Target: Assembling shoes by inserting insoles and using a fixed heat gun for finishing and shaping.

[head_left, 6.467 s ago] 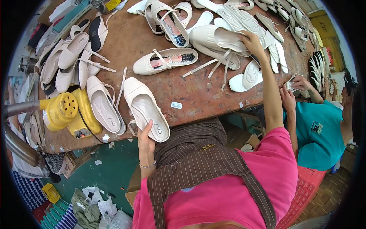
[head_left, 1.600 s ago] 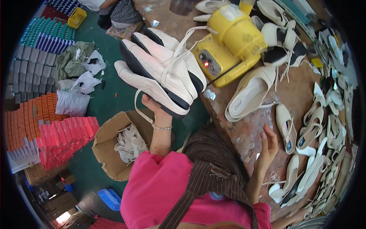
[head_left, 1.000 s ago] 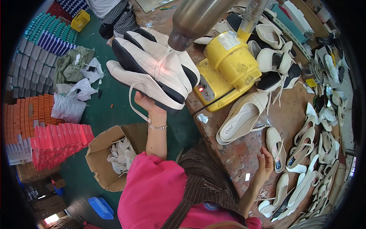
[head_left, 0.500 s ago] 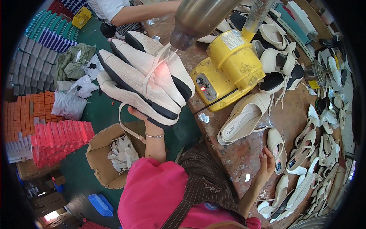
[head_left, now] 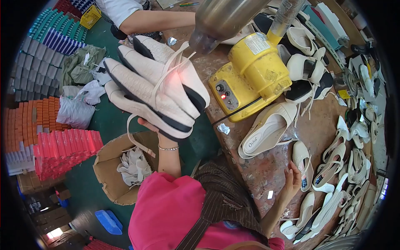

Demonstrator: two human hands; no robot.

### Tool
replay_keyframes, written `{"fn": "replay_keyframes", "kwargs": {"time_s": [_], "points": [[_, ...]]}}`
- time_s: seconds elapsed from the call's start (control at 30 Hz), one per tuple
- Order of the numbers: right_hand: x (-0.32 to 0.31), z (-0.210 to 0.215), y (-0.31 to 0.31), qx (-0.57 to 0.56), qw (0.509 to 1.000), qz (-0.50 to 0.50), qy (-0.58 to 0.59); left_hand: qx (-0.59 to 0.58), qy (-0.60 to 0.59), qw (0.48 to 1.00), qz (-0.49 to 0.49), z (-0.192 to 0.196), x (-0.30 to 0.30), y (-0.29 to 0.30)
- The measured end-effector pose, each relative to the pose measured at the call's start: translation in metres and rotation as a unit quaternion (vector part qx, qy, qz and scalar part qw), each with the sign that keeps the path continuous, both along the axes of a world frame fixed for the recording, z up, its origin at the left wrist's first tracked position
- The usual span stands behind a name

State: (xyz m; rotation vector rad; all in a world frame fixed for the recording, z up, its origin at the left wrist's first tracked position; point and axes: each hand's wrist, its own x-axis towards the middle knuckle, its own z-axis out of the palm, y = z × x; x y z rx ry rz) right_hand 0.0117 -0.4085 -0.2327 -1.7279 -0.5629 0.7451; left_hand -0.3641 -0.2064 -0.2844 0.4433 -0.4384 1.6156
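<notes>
Shoes (head_left: 156,93), a cream stack clamped in the left hand (head_left: 152,127), now sit higher and closer under the metal nozzle (head_left: 223,18) beside the yellow blower (head_left: 250,77), apparently for heating. Right hand (head_left: 293,179) rests with fingers loosely apart on the worktable (head_left: 266,166) right of the blower, near a flat shoe (head_left: 302,162).

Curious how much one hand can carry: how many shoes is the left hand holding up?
3 shoes, stacked side by side on the left hand, soles up, under the metal nozzle; another could be hidden behind.
</notes>
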Motion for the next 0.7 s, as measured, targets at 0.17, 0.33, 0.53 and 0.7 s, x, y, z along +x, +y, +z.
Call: {"fn": "replay_keyframes", "kwargs": {"time_s": [0.17,0.33,0.53,0.7], "points": [[0.001,0.002,-0.001,0.000,1.000,-0.007,-0.010,-0.139,0.035,0.990,-0.010,0.019,0.014,0.018],[0.002,0.003,-0.002,-0.004,1.000,-0.014,-0.013,-0.221,0.044,0.974,0.020,0.034,0.033,0.030],[0.005,0.002,-0.003,-0.008,0.999,-0.030,-0.012,-0.246,0.065,0.967,0.033,0.047,0.052,0.036],[0.009,0.000,-0.004,-0.007,1.000,-0.026,-0.015,-0.266,0.044,0.963,0.019,0.056,0.052,0.034]]}}
